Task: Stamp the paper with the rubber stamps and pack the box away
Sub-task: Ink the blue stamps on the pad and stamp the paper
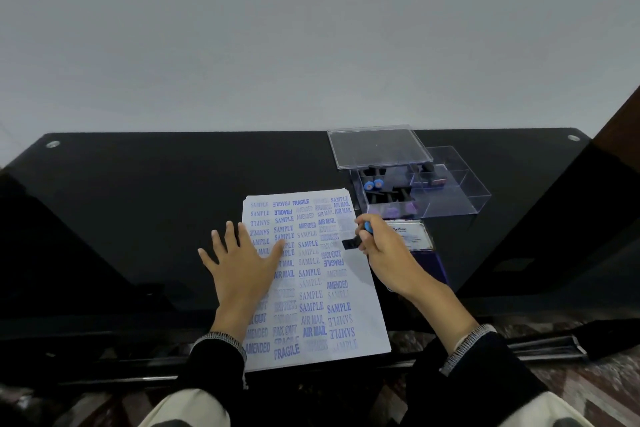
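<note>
Though the paper (311, 274) on the dark surface (138, 201) is nearly filled, stamping continues: the left hand (242, 263) presses it flat, fingers spread, the right hand (384, 246) grips a stamp (355, 239), seemingly just above the sheet; the box (433, 191) beyond lies unpacked, lid off.

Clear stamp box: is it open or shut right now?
Open. The clear stamp box has its lid raised at the back, and stamps show inside.

Left hand (242, 260) flat, fingers spread, right hand (382, 246) curled, gripping
</note>
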A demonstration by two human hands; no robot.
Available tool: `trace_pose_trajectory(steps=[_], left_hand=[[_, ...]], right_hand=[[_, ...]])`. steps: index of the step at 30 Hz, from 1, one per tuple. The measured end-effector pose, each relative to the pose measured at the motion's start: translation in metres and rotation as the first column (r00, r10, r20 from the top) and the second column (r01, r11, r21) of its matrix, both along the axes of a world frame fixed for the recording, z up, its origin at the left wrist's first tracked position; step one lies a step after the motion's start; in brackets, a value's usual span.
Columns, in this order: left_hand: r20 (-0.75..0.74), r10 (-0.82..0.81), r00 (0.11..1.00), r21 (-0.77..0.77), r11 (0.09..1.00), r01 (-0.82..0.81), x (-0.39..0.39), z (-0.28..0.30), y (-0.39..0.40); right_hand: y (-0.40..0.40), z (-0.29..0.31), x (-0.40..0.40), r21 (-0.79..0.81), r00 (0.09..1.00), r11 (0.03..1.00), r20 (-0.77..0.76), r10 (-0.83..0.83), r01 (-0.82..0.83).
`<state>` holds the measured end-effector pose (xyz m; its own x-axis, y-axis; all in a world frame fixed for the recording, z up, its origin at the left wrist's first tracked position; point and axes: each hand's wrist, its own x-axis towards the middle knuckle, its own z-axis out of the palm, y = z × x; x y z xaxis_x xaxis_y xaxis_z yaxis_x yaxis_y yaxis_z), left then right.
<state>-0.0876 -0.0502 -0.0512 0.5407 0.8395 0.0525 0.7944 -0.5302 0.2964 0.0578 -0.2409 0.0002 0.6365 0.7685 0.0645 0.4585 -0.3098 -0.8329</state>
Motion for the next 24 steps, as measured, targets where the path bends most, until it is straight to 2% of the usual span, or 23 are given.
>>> trace_pose_trajectory(steps=[6, 17, 24], left_hand=[[0.001, 0.004, 1.0, 0.007, 1.0, -0.004, 0.001, 0.0, 0.001], [0.006, 0.005, 1.0, 0.015, 1.0, -0.005, 0.001, -0.001, 0.001], [0.01, 0.005, 1.0, 0.006, 1.0, -0.006, 0.001, 0.0, 0.0]], right_hand=[[0.021, -0.002, 0.012, -0.066, 0.977, 0.996, 0.207, -0.043, 0.058], [0.026, -0.006, 0.014, -0.141, 0.949, 0.989, 0.315, 0.014, 0.032], [0.028, -0.007, 0.013, -0.147, 0.948, 0.989, 0.318, 0.021, 0.027]])
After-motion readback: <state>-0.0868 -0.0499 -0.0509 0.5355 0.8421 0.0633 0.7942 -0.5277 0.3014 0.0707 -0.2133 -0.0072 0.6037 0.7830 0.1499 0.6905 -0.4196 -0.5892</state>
